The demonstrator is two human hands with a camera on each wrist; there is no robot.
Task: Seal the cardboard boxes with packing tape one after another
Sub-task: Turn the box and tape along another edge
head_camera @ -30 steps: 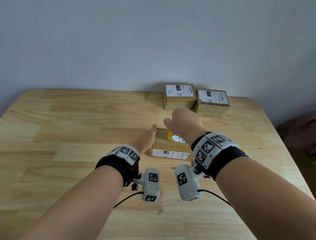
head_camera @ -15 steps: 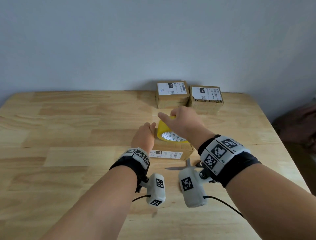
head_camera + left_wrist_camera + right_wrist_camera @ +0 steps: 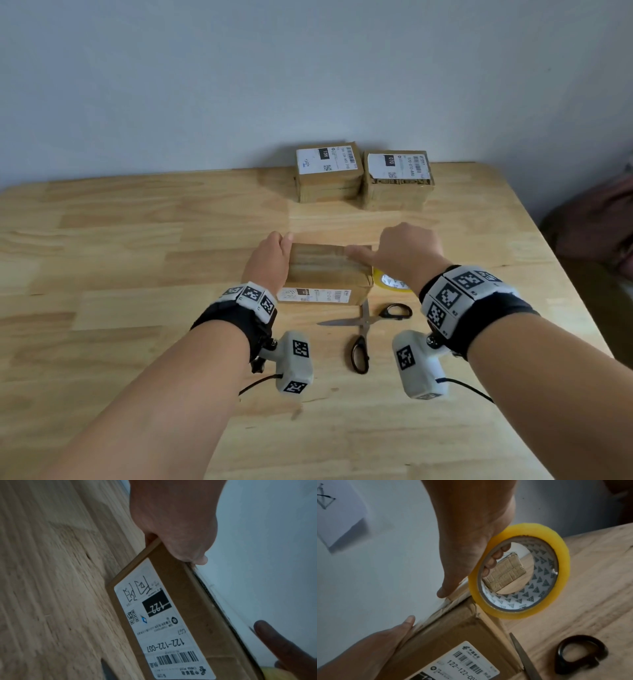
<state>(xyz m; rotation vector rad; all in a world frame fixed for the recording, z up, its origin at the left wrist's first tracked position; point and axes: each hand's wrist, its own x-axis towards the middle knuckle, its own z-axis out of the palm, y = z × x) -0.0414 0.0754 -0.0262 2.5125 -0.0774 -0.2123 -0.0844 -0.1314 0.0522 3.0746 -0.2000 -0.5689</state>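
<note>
A flat cardboard box (image 3: 325,270) with a white label on its near side lies mid-table. My left hand (image 3: 272,258) grips its left end, thumb over the top edge; the left wrist view shows this grip (image 3: 180,536) above the label (image 3: 161,622). My right hand (image 3: 406,250) holds a yellow tape roll (image 3: 390,282) just off the box's right edge. In the right wrist view its fingers pass through the roll (image 3: 518,572) and the thumb (image 3: 444,592) presses on the box top (image 3: 453,632). A glossy tape strip runs across the top.
Open black-handled scissors (image 3: 363,323) lie on the table just in front of the box, also seen in the right wrist view (image 3: 573,654). Two labelled boxes (image 3: 329,174) (image 3: 397,180) stand by the wall. The wooden table (image 3: 137,274) ends at the right.
The right hand has carried the tape roll from above the box top to beyond its right edge. The left hand stays on the box's left end. The scissors have come into view.
</note>
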